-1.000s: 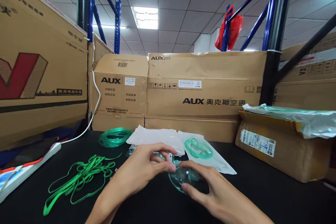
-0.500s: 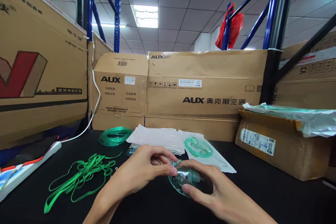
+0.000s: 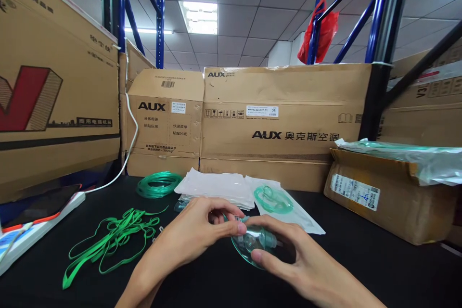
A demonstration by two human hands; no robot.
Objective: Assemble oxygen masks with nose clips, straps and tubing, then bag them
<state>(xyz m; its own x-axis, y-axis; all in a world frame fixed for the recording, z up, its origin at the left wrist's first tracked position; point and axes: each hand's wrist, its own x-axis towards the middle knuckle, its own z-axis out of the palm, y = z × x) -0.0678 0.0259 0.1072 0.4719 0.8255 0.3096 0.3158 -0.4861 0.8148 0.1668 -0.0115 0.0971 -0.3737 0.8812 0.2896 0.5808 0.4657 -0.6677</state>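
A clear, green-tinted oxygen mask (image 3: 249,245) is held between both hands low in the middle of the view. My right hand (image 3: 292,255) is closed around its right side, thumb on the near face and fingers over the top by the connector (image 3: 269,239). My left hand (image 3: 205,226) pinches the mask's narrow upper end between thumb and fingers; the exact part under the fingertips is hidden. To the left lies a loose bundle of green elastic straps (image 3: 111,238). Behind the hands are a stack of white packets (image 3: 216,187) and coiled pale green tubing (image 3: 273,199) on a white pouch (image 3: 306,221).
A coil of green tubing (image 3: 159,184) lies at the back left. At the left edge a phone (image 3: 46,207) rests on a white power strip (image 3: 46,231). A cardboard box (image 3: 390,202) with packaged items (image 3: 404,154) on top stands right. Large cartons (image 3: 285,120) wall the back.
The view has tilted slightly, so the surroundings sit a little higher. Both hands keep their hold on the mask; the left fingertips have shifted only slightly.
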